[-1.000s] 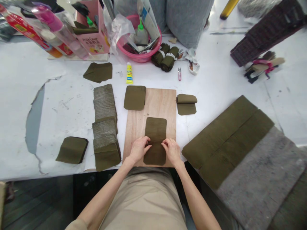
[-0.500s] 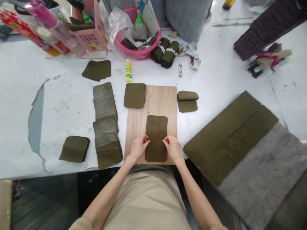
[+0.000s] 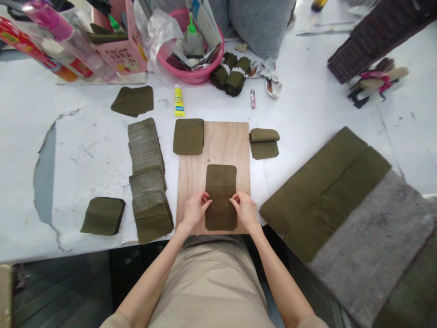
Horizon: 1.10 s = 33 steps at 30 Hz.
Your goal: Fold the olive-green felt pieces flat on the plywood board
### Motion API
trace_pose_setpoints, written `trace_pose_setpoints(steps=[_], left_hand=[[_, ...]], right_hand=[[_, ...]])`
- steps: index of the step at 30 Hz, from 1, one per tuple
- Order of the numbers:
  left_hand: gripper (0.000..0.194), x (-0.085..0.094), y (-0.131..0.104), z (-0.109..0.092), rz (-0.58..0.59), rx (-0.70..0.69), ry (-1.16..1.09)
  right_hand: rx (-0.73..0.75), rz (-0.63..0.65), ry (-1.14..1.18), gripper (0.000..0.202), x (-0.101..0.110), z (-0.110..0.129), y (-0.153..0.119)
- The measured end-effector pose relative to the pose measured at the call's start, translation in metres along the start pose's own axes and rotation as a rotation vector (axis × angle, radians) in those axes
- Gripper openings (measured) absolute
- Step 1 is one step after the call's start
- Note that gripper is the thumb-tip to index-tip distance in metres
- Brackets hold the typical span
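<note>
An olive-green fabric piece (image 3: 221, 205), rectangular with clipped corners, lies flat on a wooden board (image 3: 228, 141) in front of me. My left hand (image 3: 196, 208) pinches its left edge between thumb and fingers. On the opposite edge, my right hand (image 3: 245, 208) pinches at about the same height. A smaller olive fabric piece (image 3: 188, 136) rests across the board's upper left corner. Just right of the board sits a partly folded fabric piece (image 3: 264, 143). To the left stretches a fanned row of fabric pieces (image 3: 146, 150), with another small stack (image 3: 103, 216) beyond it.
A yellow glue tube (image 3: 179, 101) and pink thread snips (image 3: 252, 99) lie beyond the board. Farther back stand a pink basket (image 3: 194, 77), rolled olive fabric bundles (image 3: 235, 77) and a pink box (image 3: 124, 57). Large olive fabric panels (image 3: 327, 187) spread at the right.
The whole view has shifted slightly, so things on the table appear a little farther left. Both hands keep their pinch on the fabric piece's edges.
</note>
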State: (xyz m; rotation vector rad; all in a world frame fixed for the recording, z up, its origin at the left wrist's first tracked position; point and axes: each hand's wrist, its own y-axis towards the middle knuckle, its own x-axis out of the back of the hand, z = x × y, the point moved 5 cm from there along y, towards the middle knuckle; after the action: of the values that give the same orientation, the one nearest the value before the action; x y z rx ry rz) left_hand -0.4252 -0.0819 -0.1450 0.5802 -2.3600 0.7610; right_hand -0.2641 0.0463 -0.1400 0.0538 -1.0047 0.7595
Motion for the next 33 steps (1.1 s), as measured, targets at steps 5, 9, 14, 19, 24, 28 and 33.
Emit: trace_pose_setpoints(steps=[5, 9, 14, 19, 24, 28, 33], left_hand=[[0.012, 0.000, 0.000, 0.000, -0.017, -0.014, 0.018], [0.011, -0.001, -0.001, -0.002, -0.032, -0.067, 0.027], [0.010, -0.002, 0.000, -0.006, -0.028, -0.128, 0.091], [0.012, -0.002, 0.001, -0.010, -0.004, -0.149, 0.212], [0.014, -0.001, 0.001, -0.015, 0.011, -0.181, 0.296], [0.016, 0.000, 0.003, -0.020, 0.049, -0.234, 0.322], [0.009, 0.004, 0.009, -0.022, 0.099, -0.248, 0.342]], right_hand=[[-0.065, -0.008, 0.064, 0.007, 0.000, -0.005, 0.000], [-0.040, -0.020, 0.094, 0.011, 0.000, -0.005, -0.001], [-0.047, -0.015, 0.066, 0.009, 0.002, -0.003, 0.002], [-0.048, 0.061, 0.017, 0.007, 0.002, -0.003, 0.009], [-0.021, 0.084, 0.104, 0.013, 0.003, -0.007, 0.007], [-0.020, 0.051, 0.203, 0.019, 0.004, -0.009, 0.003], [-0.056, 0.019, 0.216, 0.020, 0.003, -0.011, 0.003]])
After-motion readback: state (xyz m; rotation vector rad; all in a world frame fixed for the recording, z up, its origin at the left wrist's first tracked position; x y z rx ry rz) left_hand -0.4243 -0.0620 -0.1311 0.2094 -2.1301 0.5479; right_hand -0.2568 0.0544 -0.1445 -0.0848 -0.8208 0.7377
